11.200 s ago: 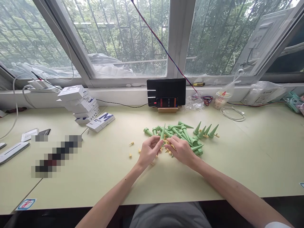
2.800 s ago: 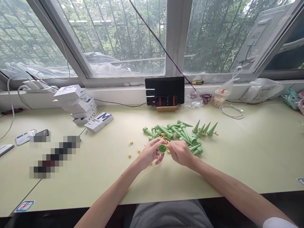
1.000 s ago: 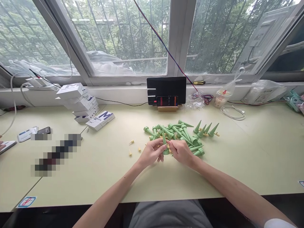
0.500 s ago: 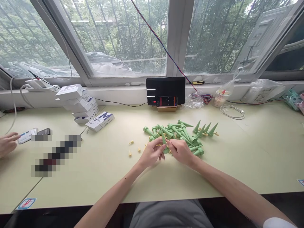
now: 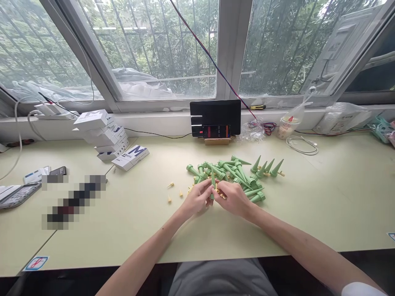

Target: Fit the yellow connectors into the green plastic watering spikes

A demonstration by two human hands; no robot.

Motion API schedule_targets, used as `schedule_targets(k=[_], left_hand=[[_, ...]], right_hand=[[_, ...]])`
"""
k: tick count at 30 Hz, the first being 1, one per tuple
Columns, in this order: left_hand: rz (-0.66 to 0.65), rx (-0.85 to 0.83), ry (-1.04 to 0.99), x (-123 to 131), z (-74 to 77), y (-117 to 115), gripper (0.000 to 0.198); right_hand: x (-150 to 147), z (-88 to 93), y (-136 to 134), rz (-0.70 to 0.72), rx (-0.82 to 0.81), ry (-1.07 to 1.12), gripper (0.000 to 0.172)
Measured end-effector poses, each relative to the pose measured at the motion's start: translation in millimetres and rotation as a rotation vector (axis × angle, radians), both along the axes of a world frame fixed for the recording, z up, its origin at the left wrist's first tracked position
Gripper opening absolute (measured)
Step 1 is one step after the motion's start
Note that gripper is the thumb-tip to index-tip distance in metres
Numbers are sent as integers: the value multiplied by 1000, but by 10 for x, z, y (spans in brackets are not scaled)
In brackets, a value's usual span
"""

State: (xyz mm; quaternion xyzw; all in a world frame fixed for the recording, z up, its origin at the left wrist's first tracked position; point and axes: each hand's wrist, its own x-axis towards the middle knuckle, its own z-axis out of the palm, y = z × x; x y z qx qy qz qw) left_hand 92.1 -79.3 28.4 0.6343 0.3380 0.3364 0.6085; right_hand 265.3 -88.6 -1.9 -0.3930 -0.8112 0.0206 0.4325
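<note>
My left hand (image 5: 197, 196) is closed round a green plastic plant watering spike (image 5: 212, 176), which stands point up. Pressed close beside it, my right hand (image 5: 233, 197) pinches a small yellow plastic valve (image 5: 217, 190) against the side of the spike. Fingers partly hide where the two pieces meet. Just beyond my hands lies a heap of green spikes (image 5: 243, 174). Several finished-looking spikes with yellow pieces (image 5: 277, 168) stand upright at its right. A few loose yellow valves (image 5: 181, 193) lie to the left of my left hand.
A phone (image 5: 216, 131) leans on a black screen (image 5: 215, 111) behind the heap. White boxes (image 5: 103, 135) are stacked at the back left, one box (image 5: 131, 157) lying apart. A bagged cup (image 5: 288, 125) and a coiled white cable (image 5: 302, 147) sit at the back right.
My right hand has come in against the spike, and the yellow valve now shows in its fingers. At the far left another person's hand has gone from view and a grey item has appeared.
</note>
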Motion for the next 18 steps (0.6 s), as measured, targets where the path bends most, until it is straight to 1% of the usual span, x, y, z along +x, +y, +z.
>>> schedule_targets(k=[6, 12, 18], left_hand=[[-44, -36, -12, -7, -5, 2, 42], [-45, -47, -24, -1, 6, -14, 36], [-74, -71, -70, 1, 11, -24, 32]], right_hand=[[3, -15, 3, 3, 33, -43, 29], [-4, 4, -17, 23, 7, -27, 25], [-16, 9, -17, 11, 53, -3, 28]])
